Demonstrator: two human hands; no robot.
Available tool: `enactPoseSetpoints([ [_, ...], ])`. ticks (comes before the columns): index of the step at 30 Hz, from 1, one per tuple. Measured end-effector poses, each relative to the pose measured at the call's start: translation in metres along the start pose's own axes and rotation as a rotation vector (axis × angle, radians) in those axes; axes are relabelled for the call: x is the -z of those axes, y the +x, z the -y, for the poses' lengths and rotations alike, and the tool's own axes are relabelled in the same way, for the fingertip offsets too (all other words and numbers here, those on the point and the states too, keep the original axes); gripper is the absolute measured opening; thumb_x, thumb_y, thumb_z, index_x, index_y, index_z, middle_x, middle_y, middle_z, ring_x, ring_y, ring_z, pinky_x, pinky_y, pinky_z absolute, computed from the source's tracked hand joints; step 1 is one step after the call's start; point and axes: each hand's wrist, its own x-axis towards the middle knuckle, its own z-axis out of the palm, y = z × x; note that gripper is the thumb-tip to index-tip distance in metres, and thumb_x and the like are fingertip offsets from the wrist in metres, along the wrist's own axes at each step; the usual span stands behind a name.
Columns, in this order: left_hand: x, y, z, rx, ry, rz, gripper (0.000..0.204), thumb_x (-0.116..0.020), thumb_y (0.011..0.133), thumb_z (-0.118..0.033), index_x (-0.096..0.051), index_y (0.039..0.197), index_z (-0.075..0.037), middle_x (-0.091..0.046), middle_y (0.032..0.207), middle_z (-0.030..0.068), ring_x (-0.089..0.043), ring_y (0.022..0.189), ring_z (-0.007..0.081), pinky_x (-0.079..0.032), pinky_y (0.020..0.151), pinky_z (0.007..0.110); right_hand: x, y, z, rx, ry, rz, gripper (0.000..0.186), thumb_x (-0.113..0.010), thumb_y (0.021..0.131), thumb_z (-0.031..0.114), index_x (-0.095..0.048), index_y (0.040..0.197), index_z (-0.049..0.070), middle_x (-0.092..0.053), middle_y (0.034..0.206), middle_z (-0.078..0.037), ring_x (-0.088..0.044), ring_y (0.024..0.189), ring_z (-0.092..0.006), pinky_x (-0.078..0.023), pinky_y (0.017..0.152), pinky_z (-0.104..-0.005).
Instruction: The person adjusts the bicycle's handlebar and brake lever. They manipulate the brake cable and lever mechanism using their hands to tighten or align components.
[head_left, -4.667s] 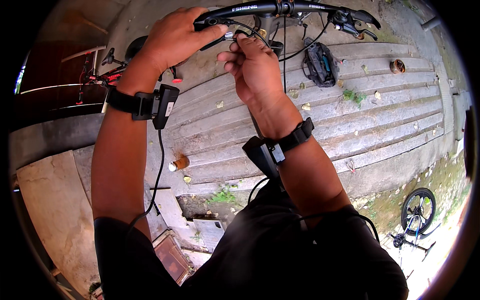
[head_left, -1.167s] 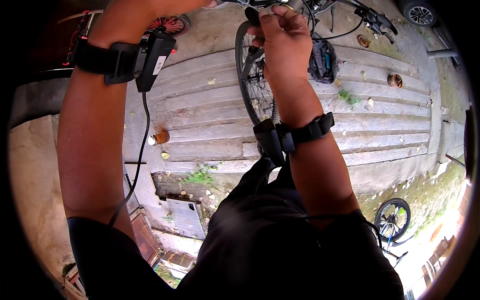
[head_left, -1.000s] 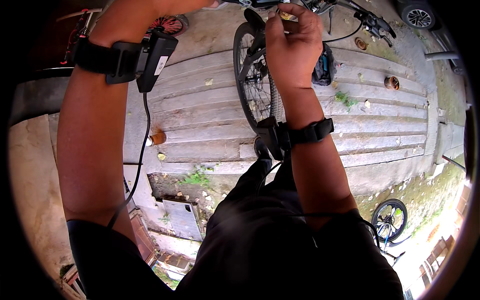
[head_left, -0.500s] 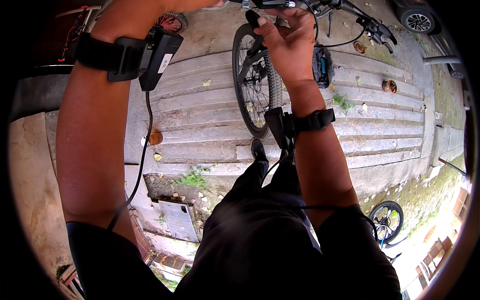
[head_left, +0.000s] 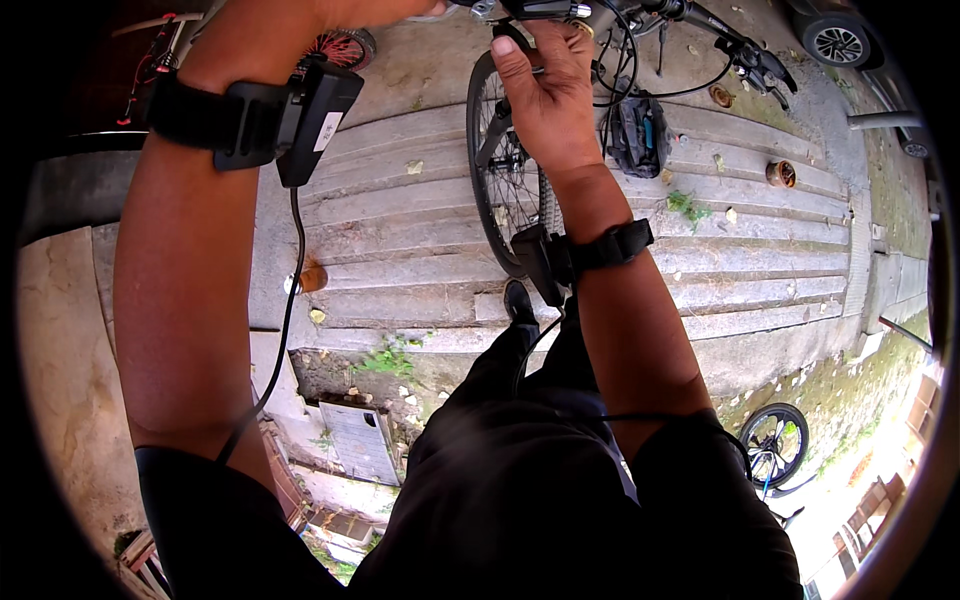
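Note:
A bicycle stands upright in front of me, its black front wheel [head_left: 480,160] on the stone steps. My right hand [head_left: 555,105] is raised at the middle of its handlebar, palm towards me and thumb stretched out to the left. Its other fingers reach up against a black part [head_left: 545,8] at the top edge, which hides their tips. Of my left hand [head_left: 405,8] only a sliver shows at the top edge, near the handlebar; most of its fingers are out of view. Black cables [head_left: 632,60] loop beside my right hand.
The right handlebar end carries a black grip and brake lever [head_left: 760,65]. A black bag [head_left: 638,135] with something blue lies beyond my right wrist. Rusty cans [head_left: 780,174] stand on the steps [head_left: 400,205]. Another wheel [head_left: 775,445] is at lower right, a car [head_left: 838,42] at upper right.
My right hand has shifted left and turned, its thumb coming off the small black piece and stretching out. More of the bag and cables shows. The left arm has barely moved.

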Motion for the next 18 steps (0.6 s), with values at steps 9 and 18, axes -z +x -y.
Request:
enactPoseSetpoints([
  [9, 0.001, -0.001, -0.001, 0.004, -0.035, -0.023, 0.03, -0.074, 0.07, -0.01, -0.069, 0.1, -0.006, -0.071, 0.093, 0.0212, -0.068, 0.093, 0.0419, -0.054, 0.081, 0.048, -0.003, -0.001, 0.033, 0.152, -0.249, -0.047, 0.023, -0.079, 0.088, 0.029, -0.07, 0.085, 0.008, -0.066, 0.081, -0.008, -0.062, 0.081, -0.032, -0.049, 0.072, -0.0417],
  [18, -0.005, 0.007, 0.002, 0.032, -0.008, 0.012, 0.027, -0.069, 0.07, -0.005, -0.07, 0.096, -0.006, -0.071, 0.089, 0.0217, -0.068, 0.091, 0.0423, -0.054, 0.079, 0.049, -0.014, 0.002, 0.059, 0.029, -0.153, -0.002, 0.026, -0.073, 0.09, 0.021, -0.063, 0.072, 0.006, -0.061, 0.068, -0.014, -0.059, 0.064, -0.0372, -0.047, 0.058, -0.0424],
])
